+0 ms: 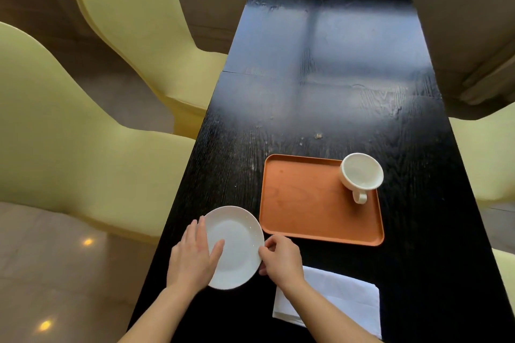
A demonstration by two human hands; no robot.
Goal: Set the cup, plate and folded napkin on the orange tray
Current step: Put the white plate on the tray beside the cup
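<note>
Although the long black table (320, 86) is mostly bare, everything in play crowds its near end: the orange tray (306, 203) lies toward the right edge, with the white cup (361, 174) already on its far right corner, handle toward the person. The folded napkin (334, 298) waits near the table's near edge, under the right forearm. The plate (234, 246) sits beside the tray's near left corner, close to the table's left edge, with the left hand (192, 256) and right hand (281, 257) gripping its opposite rims. Catching the tray's raised lip could tip it, or nudge the tray.
</note>
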